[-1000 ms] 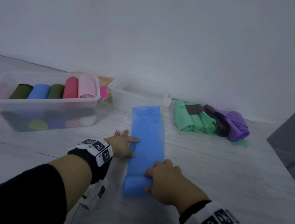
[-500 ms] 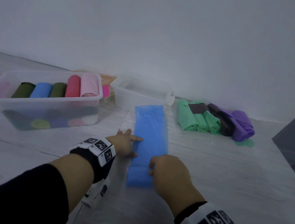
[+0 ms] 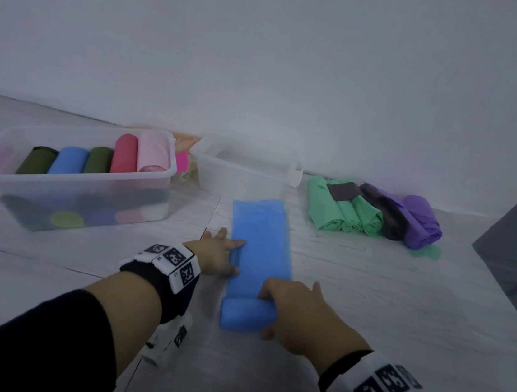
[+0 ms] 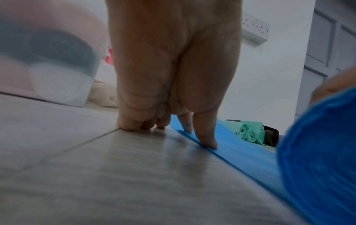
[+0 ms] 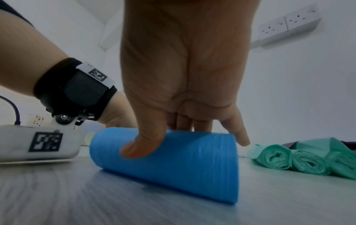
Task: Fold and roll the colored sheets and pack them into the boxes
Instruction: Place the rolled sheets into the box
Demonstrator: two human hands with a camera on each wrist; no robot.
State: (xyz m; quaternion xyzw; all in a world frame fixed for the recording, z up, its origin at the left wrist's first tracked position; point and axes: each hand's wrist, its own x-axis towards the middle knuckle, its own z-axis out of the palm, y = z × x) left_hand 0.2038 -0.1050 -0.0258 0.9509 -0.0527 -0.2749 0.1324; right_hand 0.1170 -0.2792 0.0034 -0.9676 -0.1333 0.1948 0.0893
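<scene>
At far left, the clear plastic box (image 3: 70,179) held a row of finished rolls in pink, olive, blue and red. Behind it, a second clear box (image 3: 248,165) appeared empty. My left hand (image 3: 216,251) lay flat, fingers straight, pinning the left edge of the long folded blue plastic sheet (image 3: 260,235) to the floor. My right hand (image 3: 298,314) curled over the sheet's rolled near end, thumb pressed against it. Roughly a quarter seemed rolled. At right, green, dark and purple rolls (image 3: 375,215) lay unpacked. Judgement: one box filled, packing of the remainder outstanding.
</scene>
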